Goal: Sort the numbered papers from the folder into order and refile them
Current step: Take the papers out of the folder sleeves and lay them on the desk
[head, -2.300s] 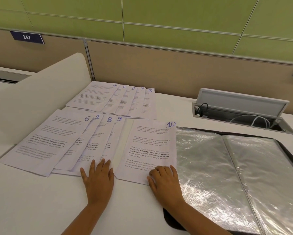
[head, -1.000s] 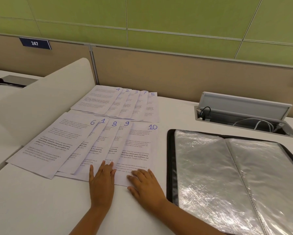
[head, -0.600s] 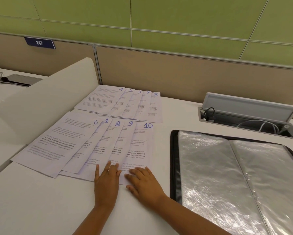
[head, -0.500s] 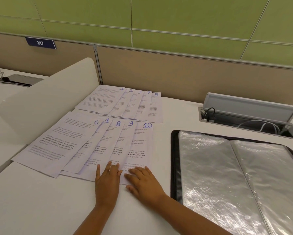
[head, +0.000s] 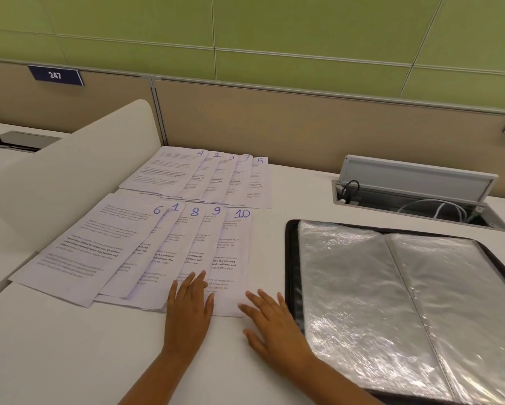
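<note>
Near row of papers: fanned on the worktop at the left, reading 6, 1, 8, 9, 10 from left to right, so sheet 1 is out of place.
Far row of papers: fanned behind the near row, reading 4, 2, 3, 7, 5, also out of order.
Progress: all ten sheets look to be out and laid with their numbers showing; by my judgement the sorting itself has hardly begun, and nothing is refiled.
Left to do: put the sheets in order from 1 to 10, then slip them back into the sleeves.
Left hand: flat, fingers straight and slightly spread, fingertips pressing the lower edges of sheets 9 and 10; it grips nothing.
Right hand: flat and spread on the worktop, between sheet 10 and the folder; its fingertips seem just to reach the corner of sheet 10, though the edge is hard to make out.
Folder: lies open at the right, its clear sleeves apparently empty, near the papers but apart from them.
</note>
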